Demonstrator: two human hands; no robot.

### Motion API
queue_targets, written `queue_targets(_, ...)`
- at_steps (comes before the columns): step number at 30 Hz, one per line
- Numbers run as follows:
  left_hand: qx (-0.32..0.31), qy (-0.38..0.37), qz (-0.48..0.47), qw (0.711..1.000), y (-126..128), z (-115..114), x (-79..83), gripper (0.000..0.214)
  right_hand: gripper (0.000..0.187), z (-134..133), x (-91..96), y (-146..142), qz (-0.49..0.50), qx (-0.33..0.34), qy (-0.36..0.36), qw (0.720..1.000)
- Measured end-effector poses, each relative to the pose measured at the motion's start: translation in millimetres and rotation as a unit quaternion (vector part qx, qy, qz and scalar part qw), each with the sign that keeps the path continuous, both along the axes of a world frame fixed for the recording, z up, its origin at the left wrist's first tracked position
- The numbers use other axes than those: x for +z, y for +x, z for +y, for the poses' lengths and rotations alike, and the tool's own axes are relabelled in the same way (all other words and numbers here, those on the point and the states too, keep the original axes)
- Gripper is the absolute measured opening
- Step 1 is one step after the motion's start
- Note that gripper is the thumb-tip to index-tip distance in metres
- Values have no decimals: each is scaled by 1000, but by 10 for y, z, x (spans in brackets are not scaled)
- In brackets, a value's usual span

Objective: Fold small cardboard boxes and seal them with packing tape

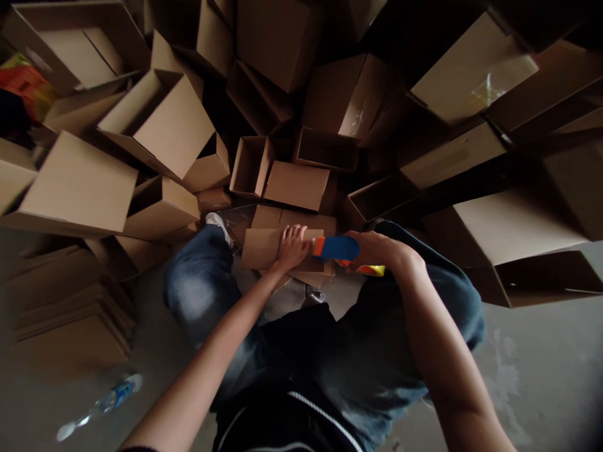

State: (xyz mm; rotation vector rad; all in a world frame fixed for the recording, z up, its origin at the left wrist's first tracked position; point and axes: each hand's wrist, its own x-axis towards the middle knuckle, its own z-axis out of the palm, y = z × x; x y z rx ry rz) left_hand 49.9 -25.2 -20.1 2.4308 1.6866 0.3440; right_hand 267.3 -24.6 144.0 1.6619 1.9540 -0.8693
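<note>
My left hand (293, 248) lies on top of a small cardboard box (260, 248) between my legs, its fingers stretched toward the far edge. Beside it on the right, my right hand (372, 248) is closed around a blue and orange tape dispenser (336, 247). The dispenser's orange end is close to my left thumb and the box's right side; whether it touches cannot be made out. A yellow and orange part of it shows under my right hand. More flat cardboard (294, 218) lies just beyond and beneath the box.
Many open cardboard boxes (172, 125) are heaped in front and to both sides. A stack of flattened cardboard (70, 326) stands at the left. On the grey floor (532, 370) lies a plastic bottle (113, 397), near left. My bent knees (193, 276) flank the work.
</note>
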Motion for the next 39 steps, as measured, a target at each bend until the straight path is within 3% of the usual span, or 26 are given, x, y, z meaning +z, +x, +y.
queue_targets(8,-3,-3,11,1000,7,4,-20,47,86,2,-53,9,0,-2,-8,1000)
queue_targets(22,40,-3,2,999,98,50,21,29,83,-16,-65,13,5,-10,-2,1000)
queue_targets(39,25,-15,-9,1000,110,15,-12,37,83,-12,-97,5,9,0,-1,1000)
